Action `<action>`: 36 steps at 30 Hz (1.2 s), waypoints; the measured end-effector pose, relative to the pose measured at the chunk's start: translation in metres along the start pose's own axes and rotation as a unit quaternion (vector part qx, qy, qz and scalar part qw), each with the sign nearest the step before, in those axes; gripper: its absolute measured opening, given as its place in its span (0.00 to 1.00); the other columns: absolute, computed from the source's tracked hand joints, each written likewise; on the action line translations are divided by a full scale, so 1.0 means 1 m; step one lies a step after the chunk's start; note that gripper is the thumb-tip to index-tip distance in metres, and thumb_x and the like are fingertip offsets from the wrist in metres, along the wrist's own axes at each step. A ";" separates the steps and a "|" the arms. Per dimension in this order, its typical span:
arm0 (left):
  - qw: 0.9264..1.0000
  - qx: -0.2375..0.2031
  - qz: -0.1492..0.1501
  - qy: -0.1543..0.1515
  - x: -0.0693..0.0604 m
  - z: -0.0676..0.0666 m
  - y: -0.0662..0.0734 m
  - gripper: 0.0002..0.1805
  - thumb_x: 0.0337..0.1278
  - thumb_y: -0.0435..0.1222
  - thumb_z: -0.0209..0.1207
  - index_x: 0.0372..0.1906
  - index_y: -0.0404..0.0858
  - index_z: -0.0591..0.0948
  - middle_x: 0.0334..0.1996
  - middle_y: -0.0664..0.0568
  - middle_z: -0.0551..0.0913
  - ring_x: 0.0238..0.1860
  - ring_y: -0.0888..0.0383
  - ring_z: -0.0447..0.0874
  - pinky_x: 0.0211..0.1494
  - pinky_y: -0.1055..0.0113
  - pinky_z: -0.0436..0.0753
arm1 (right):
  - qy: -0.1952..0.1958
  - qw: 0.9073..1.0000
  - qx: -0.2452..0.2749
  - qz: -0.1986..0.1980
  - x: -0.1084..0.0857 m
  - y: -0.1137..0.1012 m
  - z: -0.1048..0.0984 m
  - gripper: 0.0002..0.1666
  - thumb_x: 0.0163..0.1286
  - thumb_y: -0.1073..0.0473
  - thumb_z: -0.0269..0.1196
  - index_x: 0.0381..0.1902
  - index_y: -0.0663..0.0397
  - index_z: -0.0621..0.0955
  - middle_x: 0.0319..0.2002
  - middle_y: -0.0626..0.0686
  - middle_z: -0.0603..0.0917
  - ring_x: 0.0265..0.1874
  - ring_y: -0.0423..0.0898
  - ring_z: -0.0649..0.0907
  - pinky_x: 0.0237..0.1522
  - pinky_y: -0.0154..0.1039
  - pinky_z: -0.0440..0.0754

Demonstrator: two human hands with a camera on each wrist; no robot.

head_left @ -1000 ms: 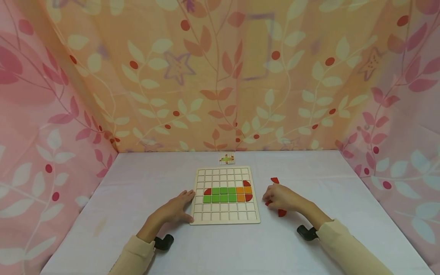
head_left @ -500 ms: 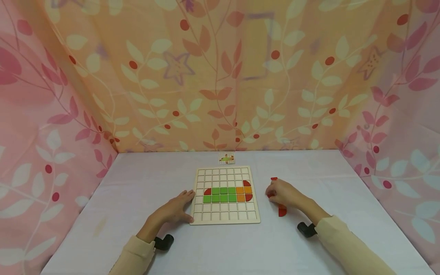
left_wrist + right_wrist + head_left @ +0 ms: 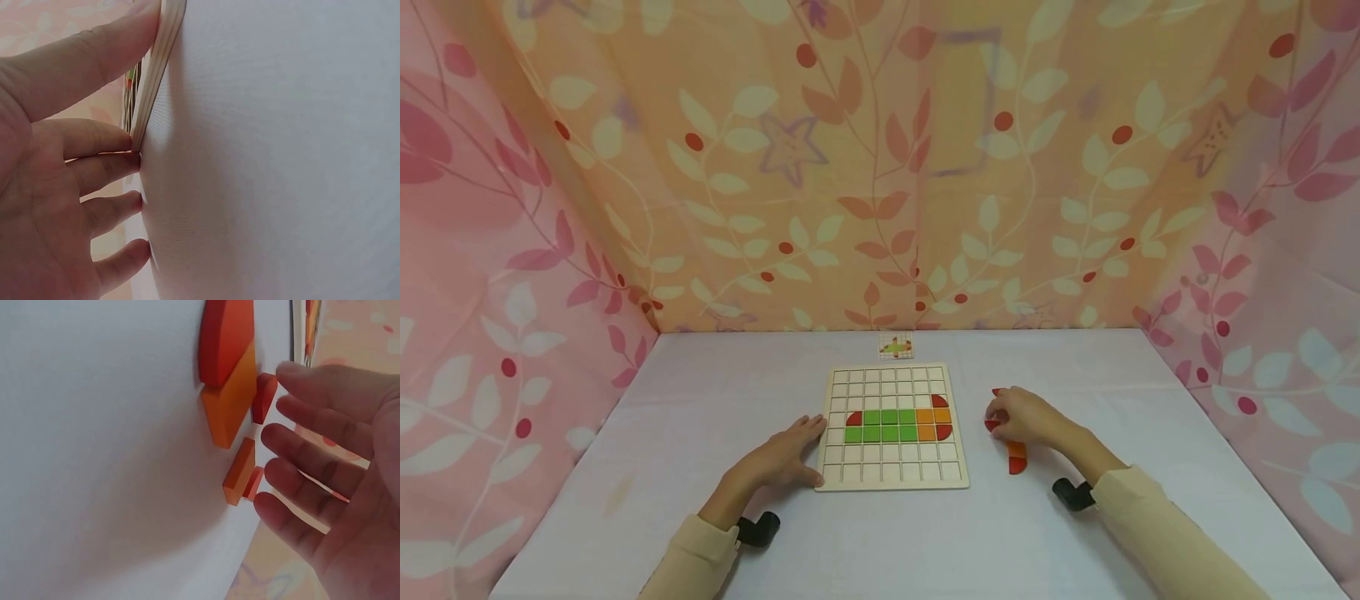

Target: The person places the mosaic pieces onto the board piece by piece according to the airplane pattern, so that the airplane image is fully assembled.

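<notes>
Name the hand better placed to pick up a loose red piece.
Likely the right hand: it is beside the loose red pieces, while the left hand touches the left edge of the board.

A cloth-walled booth (image 3: 1270, 275): printed orange cloth (image 3: 865, 167) fills the upper middle of the frame, pink cloth (image 3: 467, 333) hangs down the left and right edges, and a white table (image 3: 880, 546) spans the bottom. Whether home or lab surrounds it cannot be told.
</notes>
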State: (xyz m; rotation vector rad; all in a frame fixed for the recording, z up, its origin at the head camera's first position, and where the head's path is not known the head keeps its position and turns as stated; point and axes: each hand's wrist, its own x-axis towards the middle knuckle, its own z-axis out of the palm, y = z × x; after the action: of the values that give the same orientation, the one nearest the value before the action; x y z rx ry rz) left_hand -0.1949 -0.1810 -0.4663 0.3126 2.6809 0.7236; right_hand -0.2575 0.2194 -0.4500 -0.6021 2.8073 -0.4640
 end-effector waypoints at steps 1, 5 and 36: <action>1.000 0.001 0.000 0.000 0.000 0.000 0.000 0.53 0.38 0.38 0.75 0.74 0.36 0.61 0.76 0.46 0.59 0.78 0.42 0.48 0.75 0.38 0.55 | -0.002 1.000 0.005 -0.006 0.000 0.001 0.000 0.10 0.56 0.60 0.73 0.38 0.52 0.87 0.29 0.45 0.79 0.31 0.42 0.73 0.34 0.32 0.75; 1.000 -0.004 0.003 0.003 0.000 0.000 0.000 0.53 0.38 0.38 0.75 0.73 0.35 0.62 0.76 0.46 0.59 0.78 0.42 0.48 0.75 0.39 0.55 | -0.004 1.000 0.021 -0.007 0.002 0.005 0.003 0.12 0.55 0.63 0.73 0.39 0.54 0.87 0.32 0.46 0.83 0.30 0.42 0.76 0.37 0.35 0.80; 1.000 0.000 0.004 0.003 0.001 0.001 -0.001 0.53 0.38 0.39 0.75 0.73 0.35 0.62 0.76 0.45 0.59 0.78 0.41 0.48 0.75 0.39 0.55 | 0.017 0.999 -0.006 -0.032 -0.001 0.001 0.006 0.10 0.56 0.65 0.71 0.37 0.52 0.88 0.34 0.45 0.79 0.35 0.42 0.72 0.36 0.32 0.76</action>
State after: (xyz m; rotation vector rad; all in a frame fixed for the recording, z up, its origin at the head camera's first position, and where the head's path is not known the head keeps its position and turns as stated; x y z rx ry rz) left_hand -0.1957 -0.1809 -0.4678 0.3214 2.6857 0.7288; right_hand -0.2555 0.2195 -0.4558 -0.6947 2.8321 -0.4748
